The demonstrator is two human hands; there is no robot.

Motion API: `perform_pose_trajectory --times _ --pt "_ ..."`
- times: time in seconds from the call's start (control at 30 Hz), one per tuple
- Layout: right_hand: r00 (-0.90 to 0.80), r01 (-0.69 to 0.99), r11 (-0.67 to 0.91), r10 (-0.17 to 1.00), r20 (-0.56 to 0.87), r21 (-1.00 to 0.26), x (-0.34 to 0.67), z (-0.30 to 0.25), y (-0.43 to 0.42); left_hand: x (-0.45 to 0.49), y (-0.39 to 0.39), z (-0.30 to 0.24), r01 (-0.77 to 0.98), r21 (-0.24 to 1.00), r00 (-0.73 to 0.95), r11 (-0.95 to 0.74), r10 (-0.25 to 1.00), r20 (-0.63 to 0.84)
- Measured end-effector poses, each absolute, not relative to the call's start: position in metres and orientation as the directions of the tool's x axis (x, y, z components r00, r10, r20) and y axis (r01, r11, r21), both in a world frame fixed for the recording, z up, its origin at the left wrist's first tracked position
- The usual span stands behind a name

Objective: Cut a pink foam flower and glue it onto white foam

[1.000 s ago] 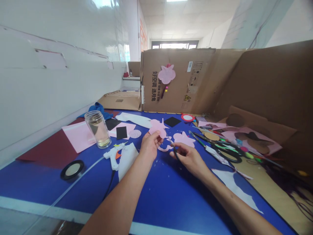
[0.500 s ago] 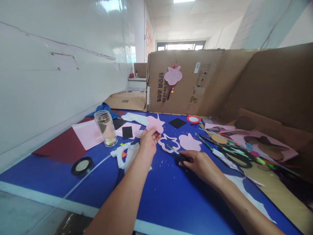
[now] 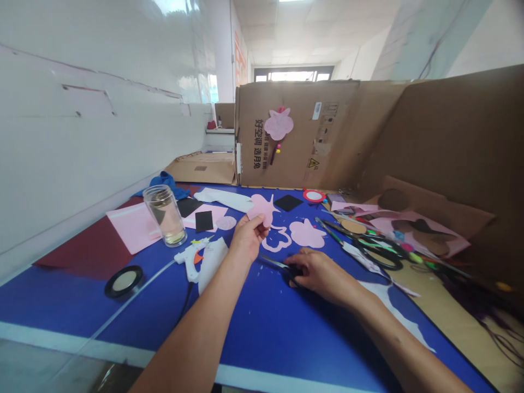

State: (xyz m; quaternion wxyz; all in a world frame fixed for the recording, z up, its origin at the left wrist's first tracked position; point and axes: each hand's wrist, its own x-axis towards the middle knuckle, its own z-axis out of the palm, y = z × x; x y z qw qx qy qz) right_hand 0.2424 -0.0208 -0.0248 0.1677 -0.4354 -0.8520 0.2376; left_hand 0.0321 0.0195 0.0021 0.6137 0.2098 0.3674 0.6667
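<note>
The left hand (image 3: 246, 238) is pinched narrow on one pink cutout (image 3: 261, 207), thumb on top, holding it above the worktop (image 3: 262, 327). The right hand (image 3: 318, 271) is closed round the handles of one pair of scissors (image 3: 280, 265), whose tips point toward the left wrist, apart from the cutout.

Three such lobed shapes show in all: the held one, a second cutout (image 3: 308, 234) lying flat beyond the right hand, and a third cutout (image 3: 279, 124) up on the cardboard (image 3: 344, 136). One pink outline (image 3: 275, 246) lies between the two hands, near the second cutout.

Three black pieces count out: two left of the left hand, one square (image 3: 203, 221) and one dark sheet (image 3: 189, 207), and one diamond (image 3: 289, 203) beyond the held shape. One pale disc (image 3: 226, 222) is beside the square. To the left stand or lie one jar (image 3: 166, 216), upright, one glue gun (image 3: 189, 260) and one tape roll (image 3: 124, 281). One red ring (image 3: 314, 201) lies near the cardboard.
</note>
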Motion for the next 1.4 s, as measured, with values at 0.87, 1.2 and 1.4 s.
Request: perform_pose_trajectory --times 0.87,1.2,1.4 --pt "-0.215 0.208 0.561 0.825 0.522 -0.801 0.258 -0.010 0.000 0.042 -0.006 0.004 -0.376 0.765 0.514 0.523 0.805 -0.297" --pt "-0.147 0.112 0.320 0.942 0.303 -0.941 0.256 -0.010 0.002 0.048 0.007 -0.003 -0.257 0.952 0.080 0.168 0.985 -0.153" --pt "-0.187 0.144 0.278 0.950 0.250 -0.950 0.250 -0.010 -0.003 0.050 0.005 -0.001 -0.262 0.963 0.149 0.059 0.989 -0.020"
